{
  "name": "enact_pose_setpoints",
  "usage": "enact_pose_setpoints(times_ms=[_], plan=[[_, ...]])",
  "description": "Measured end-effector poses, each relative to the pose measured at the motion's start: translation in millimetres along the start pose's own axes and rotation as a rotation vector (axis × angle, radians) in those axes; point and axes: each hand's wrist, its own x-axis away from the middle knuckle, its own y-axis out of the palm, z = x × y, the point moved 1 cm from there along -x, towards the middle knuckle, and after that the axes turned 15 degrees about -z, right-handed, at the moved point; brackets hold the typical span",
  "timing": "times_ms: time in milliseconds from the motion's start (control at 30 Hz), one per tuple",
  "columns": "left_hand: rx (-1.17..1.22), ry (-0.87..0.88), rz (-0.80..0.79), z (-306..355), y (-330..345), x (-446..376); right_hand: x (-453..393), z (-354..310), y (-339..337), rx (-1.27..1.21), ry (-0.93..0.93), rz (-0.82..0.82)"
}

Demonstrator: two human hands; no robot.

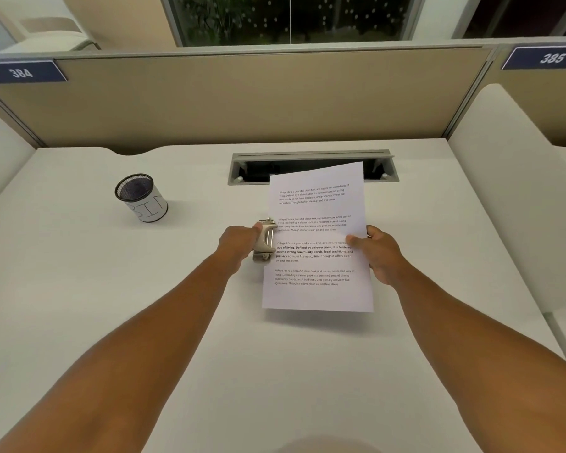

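1. A printed sheet of paper (317, 289) with four blocks of text hangs just above the middle of the white desk (144, 289).
2. The right hand (378, 253) pinches its 3 o'clock edge, thumb on top.
3. The left hand (237, 241) curls round a small hole punch (264, 241) at the sheet's 9 o'clock edge.
4. At 10 o'clock stands a mesh cup (141, 197) marked "BIN"; I cannot make out its contents.
5. At 12 o'clock are a cable slot (311, 155), a tan partition (242, 103) and a dark window (291, 18).

The white desk (138, 289) bears a mesh cup (141, 198) at left.
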Motion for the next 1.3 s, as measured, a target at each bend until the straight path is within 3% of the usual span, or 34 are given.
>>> enact_pose_setpoints(times_ms=[1300], plan=[[-0.088,-0.102,-0.100,-35.0,32.0,-8.5,3.1,43.7,-19.4,-0.003,0.173,0.006]])
